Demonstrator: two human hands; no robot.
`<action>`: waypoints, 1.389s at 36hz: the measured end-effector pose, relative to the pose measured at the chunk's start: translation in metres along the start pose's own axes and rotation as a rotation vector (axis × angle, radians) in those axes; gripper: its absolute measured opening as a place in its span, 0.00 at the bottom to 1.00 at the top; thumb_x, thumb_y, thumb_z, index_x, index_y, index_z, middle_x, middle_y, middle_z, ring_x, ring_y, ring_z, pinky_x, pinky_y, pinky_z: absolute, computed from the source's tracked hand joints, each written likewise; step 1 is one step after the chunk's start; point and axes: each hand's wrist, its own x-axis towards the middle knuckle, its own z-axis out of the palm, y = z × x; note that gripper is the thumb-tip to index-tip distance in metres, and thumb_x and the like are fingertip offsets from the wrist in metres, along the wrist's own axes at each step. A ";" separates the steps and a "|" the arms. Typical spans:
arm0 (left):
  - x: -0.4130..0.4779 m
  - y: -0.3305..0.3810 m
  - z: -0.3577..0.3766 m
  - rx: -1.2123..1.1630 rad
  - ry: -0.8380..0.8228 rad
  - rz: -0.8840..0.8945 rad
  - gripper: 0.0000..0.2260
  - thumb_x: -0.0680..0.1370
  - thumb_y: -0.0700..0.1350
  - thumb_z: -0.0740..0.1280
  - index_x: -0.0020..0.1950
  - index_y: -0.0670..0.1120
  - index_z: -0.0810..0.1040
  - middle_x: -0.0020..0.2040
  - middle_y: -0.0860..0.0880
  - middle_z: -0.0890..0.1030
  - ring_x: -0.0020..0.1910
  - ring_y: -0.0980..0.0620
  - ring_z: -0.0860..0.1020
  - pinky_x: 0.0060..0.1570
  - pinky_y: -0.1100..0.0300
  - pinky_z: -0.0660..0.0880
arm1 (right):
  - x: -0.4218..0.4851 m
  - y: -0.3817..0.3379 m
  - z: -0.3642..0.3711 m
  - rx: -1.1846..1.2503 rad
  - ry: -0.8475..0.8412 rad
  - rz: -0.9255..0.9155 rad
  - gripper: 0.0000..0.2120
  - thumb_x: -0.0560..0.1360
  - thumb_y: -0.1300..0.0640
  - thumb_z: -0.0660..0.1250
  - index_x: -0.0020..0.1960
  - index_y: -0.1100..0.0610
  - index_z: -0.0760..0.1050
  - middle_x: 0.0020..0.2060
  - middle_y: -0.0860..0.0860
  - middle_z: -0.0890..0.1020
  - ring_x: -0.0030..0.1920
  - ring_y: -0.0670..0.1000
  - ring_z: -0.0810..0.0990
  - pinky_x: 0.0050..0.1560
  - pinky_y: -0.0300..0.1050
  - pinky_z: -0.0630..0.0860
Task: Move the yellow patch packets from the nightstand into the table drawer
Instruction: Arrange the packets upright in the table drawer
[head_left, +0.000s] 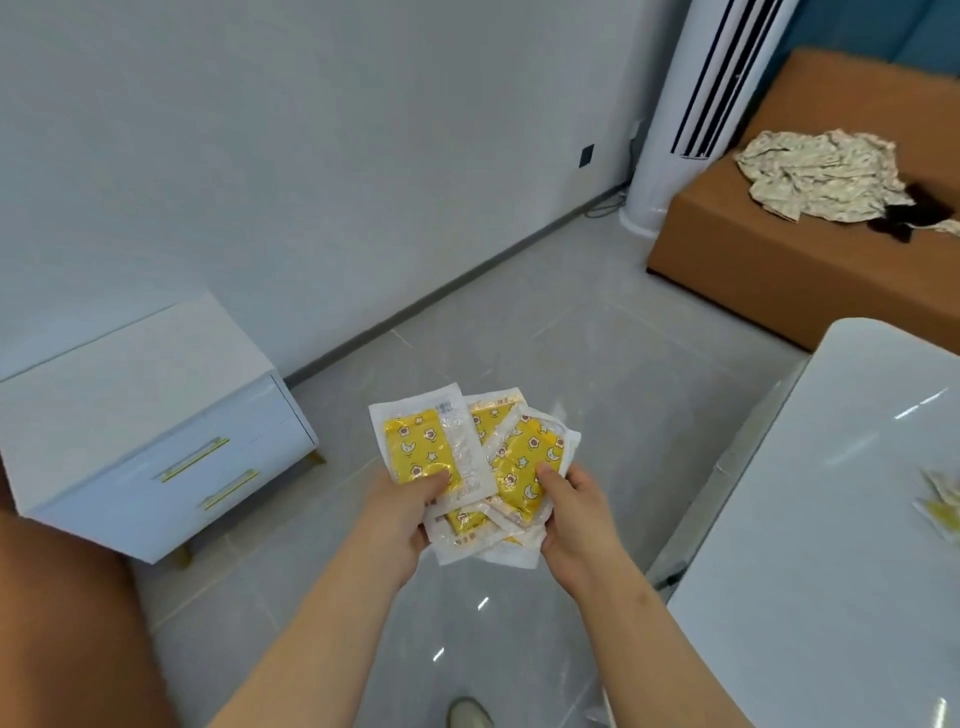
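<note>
Several yellow patch packets (470, 457), each in a clear white-edged wrapper with star and moon prints, are fanned out above the floor in the middle of the view. My left hand (400, 514) grips the left side of the fan, thumb on the front packet. My right hand (571, 514) holds the right side, thumb pressed on a yellow packet. The white nightstand (140, 415) with two gold-handled drawers stands to the left, its top bare. The white glossy table (841, 519) is at the right; its drawer is not visible. Another packet (943, 504) lies at the table's right edge.
A brown sofa (779, 244) with crumpled cloth on it sits at the back right, beside a tall white air conditioner (675, 119). Grey tiled floor (545, 338) lies between nightstand and table. A brown bed edge (67, 623) fills the lower left corner.
</note>
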 end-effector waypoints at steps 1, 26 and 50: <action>-0.007 -0.011 0.005 0.019 0.000 0.005 0.08 0.76 0.32 0.63 0.47 0.45 0.75 0.44 0.45 0.80 0.42 0.47 0.79 0.42 0.50 0.77 | -0.007 0.002 -0.014 0.007 0.001 0.001 0.08 0.80 0.63 0.58 0.55 0.60 0.74 0.53 0.59 0.81 0.51 0.59 0.81 0.49 0.56 0.79; -0.237 -0.291 0.138 0.305 -0.170 -0.048 0.09 0.75 0.31 0.65 0.50 0.44 0.77 0.43 0.46 0.81 0.39 0.48 0.80 0.33 0.53 0.76 | -0.241 0.047 -0.354 0.094 0.270 -0.045 0.07 0.79 0.61 0.59 0.55 0.58 0.73 0.47 0.54 0.81 0.43 0.52 0.80 0.38 0.46 0.77; -0.385 -0.617 0.450 0.506 -0.230 -0.147 0.10 0.75 0.32 0.66 0.53 0.43 0.76 0.48 0.43 0.81 0.42 0.45 0.80 0.40 0.52 0.78 | -0.333 -0.034 -0.811 0.074 0.449 0.056 0.06 0.79 0.63 0.60 0.46 0.56 0.75 0.38 0.50 0.80 0.37 0.49 0.79 0.48 0.52 0.78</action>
